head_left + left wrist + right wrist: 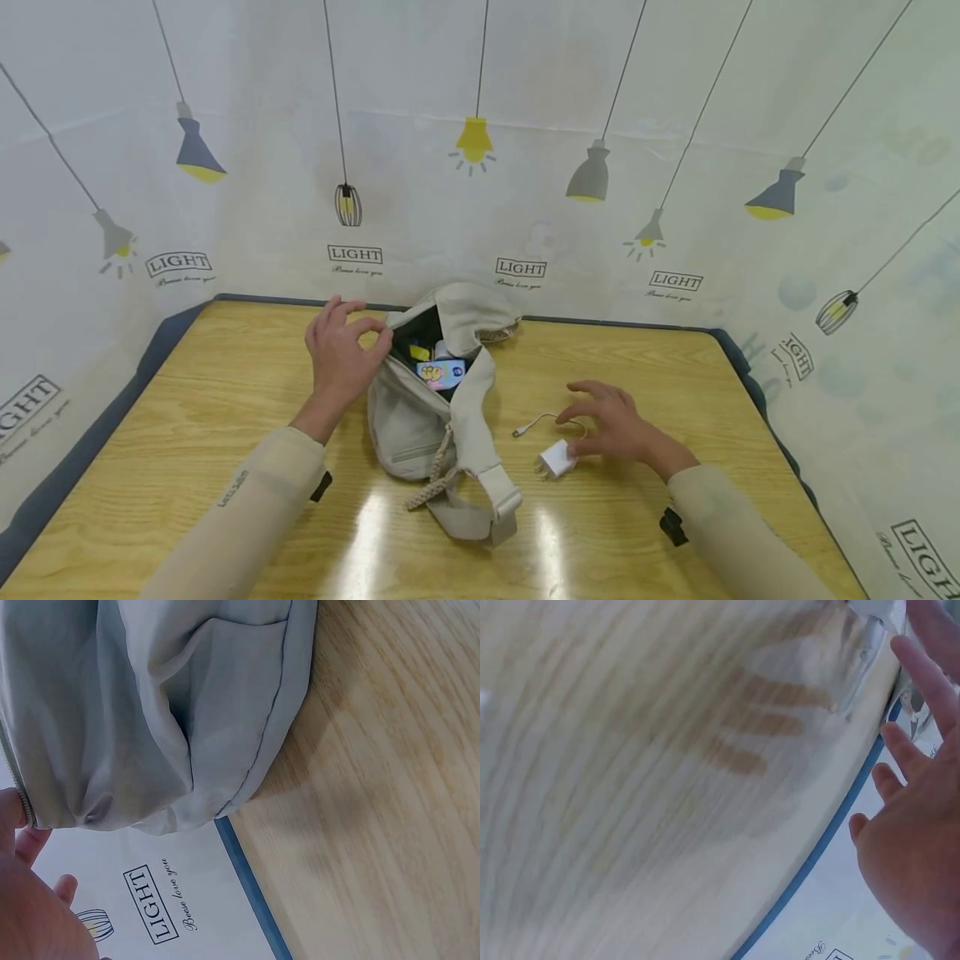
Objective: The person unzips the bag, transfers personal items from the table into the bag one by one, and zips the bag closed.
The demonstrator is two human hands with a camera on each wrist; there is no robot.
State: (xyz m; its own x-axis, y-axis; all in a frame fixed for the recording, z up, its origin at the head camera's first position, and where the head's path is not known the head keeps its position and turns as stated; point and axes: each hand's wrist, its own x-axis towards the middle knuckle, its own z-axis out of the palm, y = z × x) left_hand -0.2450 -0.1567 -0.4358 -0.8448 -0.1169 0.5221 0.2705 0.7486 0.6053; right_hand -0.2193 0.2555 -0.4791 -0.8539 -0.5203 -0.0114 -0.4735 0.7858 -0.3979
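A beige sling bag [408, 425] lies on the table with its main pocket unzipped. My left hand [343, 346] pinches the zipped edge of the opening between thumb and forefinger; in the left wrist view the bag's fabric [225, 712] hangs from that grip. Inside the pocket sit a colourful printed case [441, 374] and a yellow item [419, 352]. My right hand [611, 423] reaches over a white charger plug [557, 459], fingers spread and thumb right at its side. A short white cable [534, 423] lies beside the plug, partly behind the fingers.
The wooden table [225, 417] has a dark blue edge [600, 320] at the back. Behind it hangs a white sheet [420, 75] printed with lamps. The bag's strap [474, 417] and a braided cord [435, 487] trail toward the front.
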